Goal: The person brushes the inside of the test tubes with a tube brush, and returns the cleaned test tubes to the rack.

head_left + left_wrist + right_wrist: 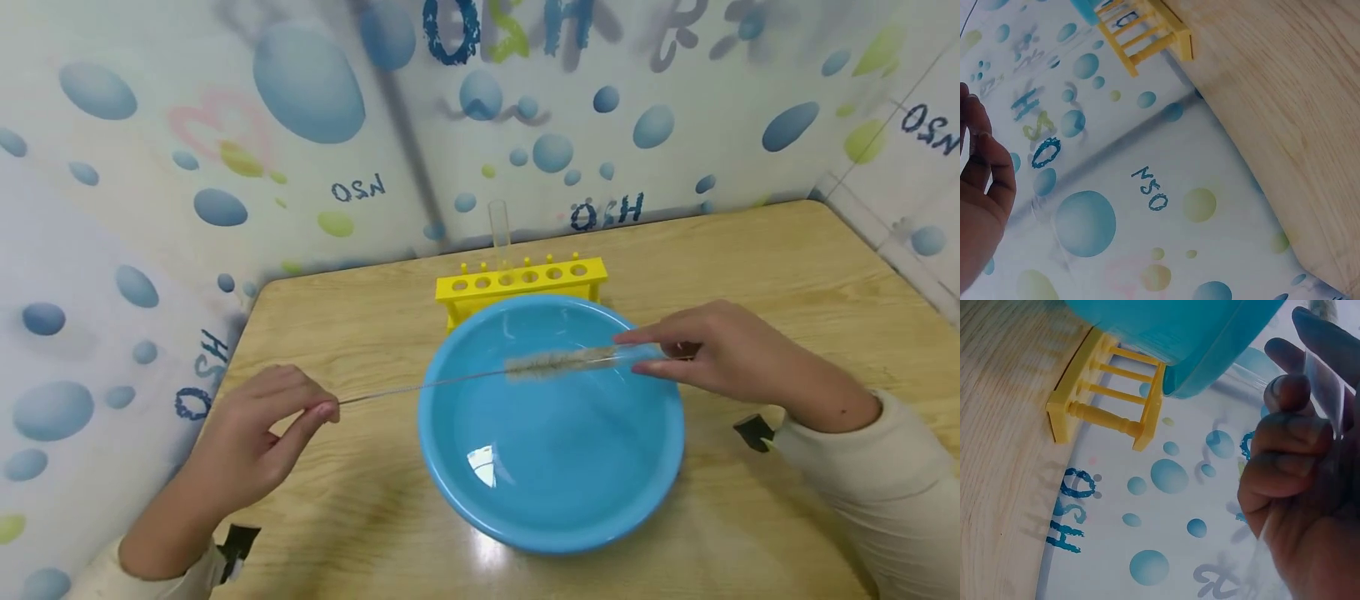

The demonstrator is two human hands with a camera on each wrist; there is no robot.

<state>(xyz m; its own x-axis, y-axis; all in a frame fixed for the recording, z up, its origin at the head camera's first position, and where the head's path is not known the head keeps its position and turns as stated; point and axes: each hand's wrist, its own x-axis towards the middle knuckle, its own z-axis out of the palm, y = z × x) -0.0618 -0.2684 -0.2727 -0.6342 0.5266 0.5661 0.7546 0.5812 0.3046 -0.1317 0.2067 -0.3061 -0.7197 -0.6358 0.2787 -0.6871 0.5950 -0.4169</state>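
Fingers, left hand [247, 425], are pinching brush [543, 365]; right hand [723, 354] is gripping clear tube [636, 352]. Table [345, 321] is extending past basin rim [555, 544], both sides.

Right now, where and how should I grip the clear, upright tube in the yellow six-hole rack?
Probably pinch the clear, upright tube near its top, coming from above: that length stands free over the yellow six-hole rack, while the round blue basin crowds the rack's front.

Dim wrist views, glare-spotted basin [562, 442]
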